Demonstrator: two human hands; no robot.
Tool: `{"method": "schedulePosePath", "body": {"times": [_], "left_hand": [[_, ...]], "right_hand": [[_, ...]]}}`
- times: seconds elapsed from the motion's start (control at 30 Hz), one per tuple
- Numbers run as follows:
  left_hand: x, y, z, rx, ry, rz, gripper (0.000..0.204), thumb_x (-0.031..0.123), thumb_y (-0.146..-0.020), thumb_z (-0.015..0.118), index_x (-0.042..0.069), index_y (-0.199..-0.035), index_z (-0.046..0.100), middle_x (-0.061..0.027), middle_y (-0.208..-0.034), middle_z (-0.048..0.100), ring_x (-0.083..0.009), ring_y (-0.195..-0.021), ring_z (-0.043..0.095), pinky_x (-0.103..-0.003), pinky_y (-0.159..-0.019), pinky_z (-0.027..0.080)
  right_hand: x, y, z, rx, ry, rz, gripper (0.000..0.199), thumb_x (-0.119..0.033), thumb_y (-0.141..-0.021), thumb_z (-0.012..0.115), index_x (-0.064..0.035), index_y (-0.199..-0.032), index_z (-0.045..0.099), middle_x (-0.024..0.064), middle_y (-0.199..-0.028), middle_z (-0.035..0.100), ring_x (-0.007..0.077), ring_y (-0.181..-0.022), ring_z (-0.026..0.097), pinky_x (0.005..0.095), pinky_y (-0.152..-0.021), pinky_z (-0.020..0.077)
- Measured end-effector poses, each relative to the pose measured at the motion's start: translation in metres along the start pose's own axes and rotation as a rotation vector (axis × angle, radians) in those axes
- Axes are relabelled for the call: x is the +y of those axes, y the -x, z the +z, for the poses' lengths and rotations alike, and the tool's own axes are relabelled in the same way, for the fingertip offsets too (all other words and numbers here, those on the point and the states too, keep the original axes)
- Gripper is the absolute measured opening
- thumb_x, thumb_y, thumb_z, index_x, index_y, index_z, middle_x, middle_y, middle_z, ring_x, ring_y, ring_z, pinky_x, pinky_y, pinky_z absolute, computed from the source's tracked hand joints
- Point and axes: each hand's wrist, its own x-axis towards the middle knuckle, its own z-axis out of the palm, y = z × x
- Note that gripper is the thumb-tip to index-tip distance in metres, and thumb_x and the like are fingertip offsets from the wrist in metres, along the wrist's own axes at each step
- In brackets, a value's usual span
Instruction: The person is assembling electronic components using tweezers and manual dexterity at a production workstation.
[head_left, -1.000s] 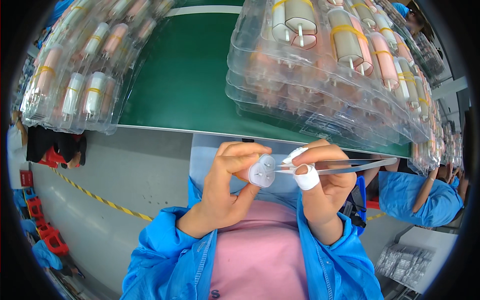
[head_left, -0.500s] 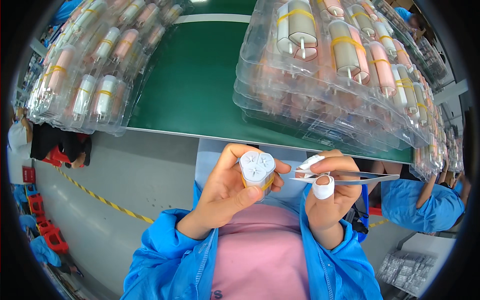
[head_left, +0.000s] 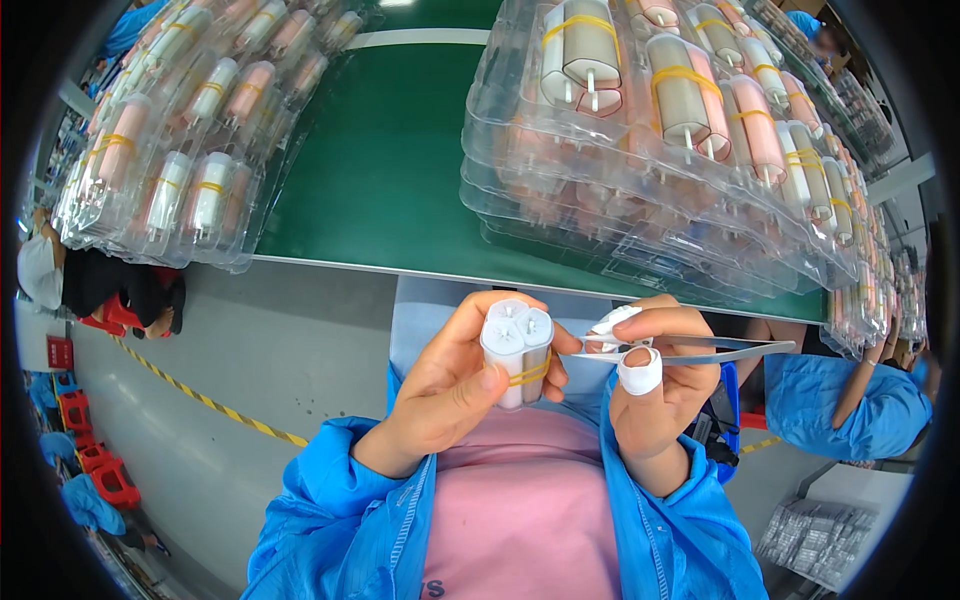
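My left hand (head_left: 432,385) is wrapped round a bundle of three tubes (head_left: 504,363), white and grey, tied with a yellow rubber band. Its white, slit-patterned end faces up, tilted so that the tubes' sides show. In my right hand (head_left: 672,395) is a pair of metal tweezers (head_left: 748,349), its bent end pointing right and its tips pointing left toward the bundle. White wrapping (head_left: 640,375) covers the thumb tip, and more white covers a fingertip. The tweezer tips lie close to my left fingers; whether they touch is unclear.
Clear plastic trays (head_left: 490,165) stacked on the green table (head_left: 390,180) at right hold similar banded bundles. Another tray stack (head_left: 225,235) stands at left. A person in a blue sleeve (head_left: 820,410) sits at right. Red stools (head_left: 110,480) stand at far left.
My left hand has tipped the bundle, so more of its sides and less of its end face show. My right hand and the tweezers have shifted slightly left. The view has moved a little.
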Motion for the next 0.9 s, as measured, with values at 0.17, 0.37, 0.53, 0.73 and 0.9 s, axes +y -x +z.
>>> {"method": "schedulePosePath", "body": {"times": [0.17,0.37,0.53,0.73,0.9], "left_hand": [[0.001,0.000,0.000,0.002,0.036,-0.049,0.053,0.027,-0.088,0.059,0.003,-0.128,0.034,-0.0226,-0.110,0.053,-0.0286,-0.096,0.057,-0.043,-0.077,0.050],[-0.002,0.004,0.000,0.024,-0.491,0.085,0.054,-0.003,-0.078,0.065,0.003,-0.124,0.037,-0.0115,-0.109,0.050,-0.0185,-0.099,0.055,-0.032,-0.079,0.050],[-0.001,-0.002,-0.001,0.045,-0.985,0.270,0.054,-0.009,-0.072,0.065,0.001,-0.121,0.045,-0.0133,-0.108,0.047,-0.0203,-0.093,0.055,-0.027,-0.075,0.049],[-0.004,-0.002,0.001,0.094,-1.014,0.346,0.054,-0.011,-0.069,0.065,0.000,-0.119,0.049,-0.0158,-0.105,0.049,-0.0263,-0.086,0.055,-0.032,-0.070,0.047],[-0.004,-0.002,0.001,0.116,-1.078,0.359,0.058,-0.011,-0.064,0.067,0.000,-0.118,0.050,-0.0162,-0.098,0.053,-0.0301,-0.084,0.054,-0.035,-0.070,0.046]], "right_hand": [[0.000,-0.001,0.000,0.009,0.002,-0.007,0.017,0.000,-0.078,0.066,0.0030,-0.094,0.062,0.0132,-0.091,0.060,0.0178,-0.081,0.059,0.0264,-0.069,0.0470],[0.000,-0.004,0.000,-0.004,0.102,-0.058,0.017,0.000,-0.074,0.069,0.0025,-0.091,0.064,0.0143,-0.088,0.063,0.0185,-0.079,0.060,0.0274,-0.068,0.0482],[-0.006,-0.001,0.004,-0.026,0.148,0.000,0.017,-0.002,-0.072,0.073,0.0015,-0.087,0.066,0.0140,-0.084,0.065,0.0185,-0.074,0.062,0.0262,-0.063,0.0489],[-0.012,-0.009,0.006,-0.171,0.283,-0.067,0.018,-0.003,-0.067,0.076,-0.0012,-0.083,0.068,0.0112,-0.079,0.067,0.0200,-0.068,0.064,0.0265,-0.058,0.0493],[-0.011,-0.010,0.007,-0.208,0.336,-0.084,0.018,-0.003,-0.065,0.077,-0.0025,-0.081,0.069,0.0108,-0.078,0.067,0.0222,-0.067,0.064,0.0274,-0.057,0.0496]]}}
